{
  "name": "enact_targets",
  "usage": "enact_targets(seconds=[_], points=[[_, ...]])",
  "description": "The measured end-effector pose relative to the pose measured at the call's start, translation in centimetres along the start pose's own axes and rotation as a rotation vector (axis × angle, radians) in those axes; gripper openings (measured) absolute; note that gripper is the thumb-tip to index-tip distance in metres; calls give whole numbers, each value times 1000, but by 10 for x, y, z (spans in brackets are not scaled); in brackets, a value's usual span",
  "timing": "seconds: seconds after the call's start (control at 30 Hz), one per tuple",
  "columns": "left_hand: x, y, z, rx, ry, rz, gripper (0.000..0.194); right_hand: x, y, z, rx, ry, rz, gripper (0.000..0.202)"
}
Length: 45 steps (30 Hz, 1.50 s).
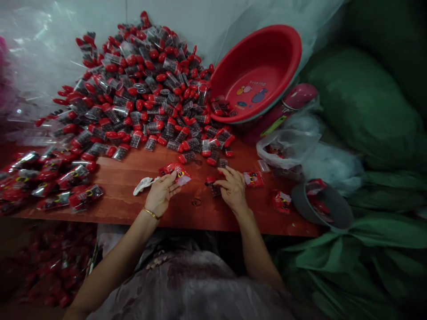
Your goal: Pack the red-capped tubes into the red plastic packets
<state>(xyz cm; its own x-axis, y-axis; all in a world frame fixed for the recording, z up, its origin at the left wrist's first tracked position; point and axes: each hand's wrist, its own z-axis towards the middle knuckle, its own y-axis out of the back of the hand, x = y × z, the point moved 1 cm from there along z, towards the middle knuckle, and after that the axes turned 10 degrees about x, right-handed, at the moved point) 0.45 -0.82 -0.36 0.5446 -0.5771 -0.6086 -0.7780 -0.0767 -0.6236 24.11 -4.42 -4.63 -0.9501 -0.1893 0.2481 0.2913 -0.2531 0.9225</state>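
Note:
My left hand (162, 192), with a gold bangle at the wrist, pinches a shiny red printed packet (178, 171) just above the table. A clear end of the packet points right. In my right hand (234, 189), the fingertips close on a small clear container (216, 191) with a red cap and dark contents; it is partly hidden by the fingers. Another red packet (254, 178) lies just right of that hand. A crumpled white item (143, 185) rests left of my left hand. Beyond both hands rises a large heap of red-capped clear containers (143, 102).
Filled red packets (50, 180) pile up at the left of the red-brown table (126, 204). A red basin (283, 71) leans at the back right. A grey bowl (340, 213) holding packets sits at the right edge, near a clear plastic bag (293, 144) and green sacks (360, 98).

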Motion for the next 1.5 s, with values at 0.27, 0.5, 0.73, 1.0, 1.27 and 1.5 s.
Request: enact_targets(seconds=[0.27, 0.5, 0.73, 1.0, 1.27, 1.5], points=[[7, -1, -1, 6, -6, 7, 44, 42, -6, -27, 115, -429, -109, 42], [7, -5, -8, 56, 39, -5, 39, 49, -3, -28, 142, -466, 282, 36], [12, -12, -7, 29, 40, 59, 43, 73, 36, -35, 116, -137, 688, 32], [14, -14, -7, -18, -23, 203, 45, 78, 26, -31, 117, -101, 644, 31], [19, -18, -7, 19, -91, 186, 43, 83, 13, -28, 38, -178, 684, 34], [29, -20, -7, 62, -92, 147, 40, 90, 11, -19, -21, -203, 633, 28]])
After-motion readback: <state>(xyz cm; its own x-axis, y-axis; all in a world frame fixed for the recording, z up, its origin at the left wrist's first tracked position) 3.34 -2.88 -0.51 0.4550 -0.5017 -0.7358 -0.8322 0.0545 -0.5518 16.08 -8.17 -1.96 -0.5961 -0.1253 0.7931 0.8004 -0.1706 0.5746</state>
